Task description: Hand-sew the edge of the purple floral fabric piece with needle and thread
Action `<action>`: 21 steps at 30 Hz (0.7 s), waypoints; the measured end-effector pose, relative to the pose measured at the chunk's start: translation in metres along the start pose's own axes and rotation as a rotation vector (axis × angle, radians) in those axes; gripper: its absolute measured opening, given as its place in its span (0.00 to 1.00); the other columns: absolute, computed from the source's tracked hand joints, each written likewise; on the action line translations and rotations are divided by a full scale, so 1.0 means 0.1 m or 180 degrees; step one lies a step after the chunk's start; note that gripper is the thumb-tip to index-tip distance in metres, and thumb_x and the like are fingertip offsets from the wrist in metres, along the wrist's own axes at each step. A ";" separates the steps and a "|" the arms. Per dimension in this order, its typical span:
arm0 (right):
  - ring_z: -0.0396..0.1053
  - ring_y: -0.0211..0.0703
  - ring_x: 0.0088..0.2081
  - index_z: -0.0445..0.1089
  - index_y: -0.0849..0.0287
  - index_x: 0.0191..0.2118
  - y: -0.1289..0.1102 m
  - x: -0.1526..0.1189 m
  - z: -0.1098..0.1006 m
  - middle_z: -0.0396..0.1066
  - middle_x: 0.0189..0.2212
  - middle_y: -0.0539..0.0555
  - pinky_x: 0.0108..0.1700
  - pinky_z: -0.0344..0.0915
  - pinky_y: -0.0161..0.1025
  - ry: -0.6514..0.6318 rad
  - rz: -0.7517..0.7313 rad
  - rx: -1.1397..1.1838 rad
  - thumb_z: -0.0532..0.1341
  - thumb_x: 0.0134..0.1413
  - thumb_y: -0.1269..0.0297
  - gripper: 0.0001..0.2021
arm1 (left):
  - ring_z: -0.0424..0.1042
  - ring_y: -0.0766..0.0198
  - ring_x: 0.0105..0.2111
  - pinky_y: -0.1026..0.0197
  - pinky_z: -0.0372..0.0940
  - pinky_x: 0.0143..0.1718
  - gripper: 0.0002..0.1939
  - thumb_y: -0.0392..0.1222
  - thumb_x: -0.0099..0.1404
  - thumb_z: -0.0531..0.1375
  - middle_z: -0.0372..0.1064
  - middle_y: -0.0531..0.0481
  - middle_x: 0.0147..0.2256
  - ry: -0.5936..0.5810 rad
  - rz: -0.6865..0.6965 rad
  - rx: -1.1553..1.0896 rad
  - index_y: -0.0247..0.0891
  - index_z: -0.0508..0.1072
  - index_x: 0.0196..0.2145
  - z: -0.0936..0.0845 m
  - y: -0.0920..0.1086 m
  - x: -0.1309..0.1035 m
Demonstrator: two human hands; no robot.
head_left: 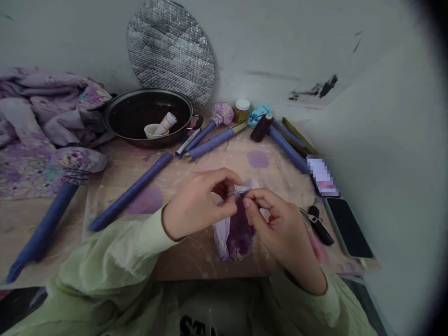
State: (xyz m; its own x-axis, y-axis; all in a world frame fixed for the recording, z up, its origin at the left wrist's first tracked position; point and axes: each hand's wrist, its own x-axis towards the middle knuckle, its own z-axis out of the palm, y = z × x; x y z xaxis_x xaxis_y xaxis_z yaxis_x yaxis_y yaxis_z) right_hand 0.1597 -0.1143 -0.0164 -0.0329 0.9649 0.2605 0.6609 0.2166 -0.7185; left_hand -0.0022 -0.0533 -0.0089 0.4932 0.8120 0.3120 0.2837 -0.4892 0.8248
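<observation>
A small piece of purple floral cloth, pale along its folded border, hangs between my hands just over the table. My left hand comes in from the left and pinches the cloth's upper edge between thumb and fingers. At the other end of that edge, my right hand is closed, thumb against curled fingers, gripping the cloth. Fine threads show between the fingertips. Whether a needle is in the right fingers is too small to tell. A bit of red shows beside the right hand.
Blue-wrapped sticks and a cloth-headed mallet lie left. Behind stand a black pan holding a white cup, a jar and a dark thread spool. Right are scissors, a black key fob and a phone by the wall.
</observation>
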 end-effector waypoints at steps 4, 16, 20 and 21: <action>0.70 0.36 0.23 0.68 0.56 0.34 -0.01 0.00 0.01 0.72 0.21 0.46 0.26 0.62 0.33 0.0083 0.0022 0.0007 0.57 0.58 0.67 0.04 | 0.71 0.71 0.26 0.68 0.69 0.32 0.09 0.29 0.54 0.60 0.72 0.54 0.28 0.0106 0.0101 0.0096 0.35 0.71 0.34 -0.02 0.02 0.00; 0.67 0.34 0.19 0.67 0.56 0.32 -0.04 -0.02 0.01 0.70 0.19 0.46 0.24 0.60 0.32 0.0188 0.0178 0.0189 0.57 0.59 0.66 0.05 | 0.72 0.72 0.26 0.69 0.68 0.31 0.06 0.27 0.55 0.61 0.71 0.55 0.28 0.0188 0.0068 0.0096 0.34 0.69 0.31 -0.02 0.06 -0.03; 0.67 0.34 0.20 0.68 0.56 0.33 -0.04 -0.01 0.03 0.69 0.18 0.45 0.25 0.61 0.32 0.0212 0.0201 0.0202 0.57 0.59 0.66 0.05 | 0.73 0.72 0.26 0.69 0.69 0.30 0.06 0.28 0.56 0.61 0.70 0.55 0.28 0.0235 0.0085 0.0035 0.34 0.69 0.31 0.00 0.05 -0.04; 0.67 0.34 0.20 0.68 0.57 0.33 -0.03 -0.01 0.03 0.69 0.18 0.45 0.25 0.61 0.32 0.0214 0.0207 0.0202 0.57 0.59 0.66 0.05 | 0.73 0.72 0.26 0.69 0.70 0.30 0.06 0.27 0.56 0.61 0.70 0.55 0.28 0.0264 0.0107 0.0042 0.34 0.69 0.31 0.00 0.05 -0.04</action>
State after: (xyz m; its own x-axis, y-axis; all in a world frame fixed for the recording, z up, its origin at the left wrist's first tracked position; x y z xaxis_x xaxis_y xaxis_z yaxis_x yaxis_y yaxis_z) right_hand 0.1550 -0.1158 -0.0164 0.0601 0.9655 0.2533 0.6112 0.1650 -0.7741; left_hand -0.0028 -0.0590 -0.0066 0.4329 0.8185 0.3778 0.2792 -0.5202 0.8071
